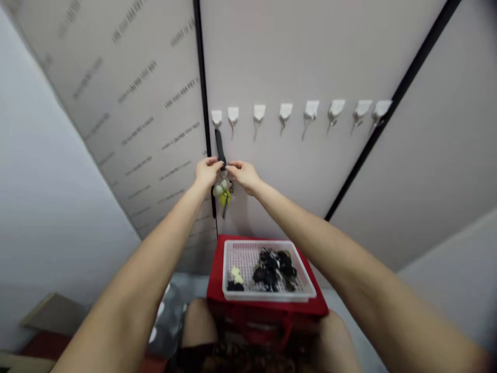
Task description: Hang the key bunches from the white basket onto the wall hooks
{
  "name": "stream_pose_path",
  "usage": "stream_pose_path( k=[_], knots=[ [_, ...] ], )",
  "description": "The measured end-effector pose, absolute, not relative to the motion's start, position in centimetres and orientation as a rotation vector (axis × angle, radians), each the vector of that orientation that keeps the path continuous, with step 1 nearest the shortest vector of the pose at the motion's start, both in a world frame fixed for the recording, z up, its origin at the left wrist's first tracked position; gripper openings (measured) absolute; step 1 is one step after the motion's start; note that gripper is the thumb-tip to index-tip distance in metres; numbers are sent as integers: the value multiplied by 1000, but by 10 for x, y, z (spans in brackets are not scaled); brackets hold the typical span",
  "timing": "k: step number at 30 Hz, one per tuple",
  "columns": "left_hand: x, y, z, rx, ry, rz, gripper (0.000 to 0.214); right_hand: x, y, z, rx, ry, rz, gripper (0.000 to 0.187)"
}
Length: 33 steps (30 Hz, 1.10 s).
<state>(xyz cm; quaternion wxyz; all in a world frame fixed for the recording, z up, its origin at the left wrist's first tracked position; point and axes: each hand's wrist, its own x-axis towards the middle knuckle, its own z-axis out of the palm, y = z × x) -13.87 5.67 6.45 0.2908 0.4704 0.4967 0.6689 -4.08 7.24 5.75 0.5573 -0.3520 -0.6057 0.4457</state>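
Observation:
A keychain (224,196) with a black strap, pale round pieces, a yellow-green tag and a dark hanging piece is against the wall panel. Its strap reaches up to the leftmost white adhesive hook (216,117); whether it is looped over the metal part is too blurred to tell. My left hand (207,172) pinches the lower end of the strap from the left. From the right, my right hand (244,176) closes thumb and fingers on the same spot, just above the ring. The fingertips partly cover the strap's end.
Several more white hooks (286,110) run in a row to the right. Below, a white plastic basket (267,297) on a red box (216,280) holds a pile of dark key-like items (272,269) and small pale yellow pieces (236,275). Black strips (202,67) divide the wall panels.

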Motion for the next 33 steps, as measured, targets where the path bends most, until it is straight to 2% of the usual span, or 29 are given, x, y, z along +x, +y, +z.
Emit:
stream_pose_path(
  k=[3, 7, 11, 14, 20, 24, 28, 31, 33],
  knots=[
    [-134, 40, 25, 1332, 1360, 1732, 27, -9, 55, 24, -957, -1628, 1019, 16],
    [-115, 5, -48, 1513, 1405, 1298, 21, 41, 20, -40, -1153, -2125, 1056, 19],
    [-83, -25, -110, 1811, 1440, 790, 22, 76, 0, -90, -1285, -2546, 635, 23],
    [-64, -38, -131, 2043, 1495, 578, 26, 88, -7, -103, -1303, -2625, 406, 26],
    [-69, -32, -122, 2027, 1624, 460, 23, 100, -5, -95, -1400, -2513, 475, 20],
    [-85, -25, -103, 1993, 1697, 541, 22, 112, 1, -91, -1520, -2334, 526, 24],
    [-93, -22, -87, 1889, 1686, 655, 23, 114, -1, -93, -1432, -2484, 569, 22],
    [-96, -20, -81, 1777, 1674, 701, 24, 105, -10, -94, -1422, -2662, 454, 25],
    [-97, -21, -80, 1829, 1684, 651, 23, 94, -17, -95, -1503, -2749, 290, 35]
  ],
)
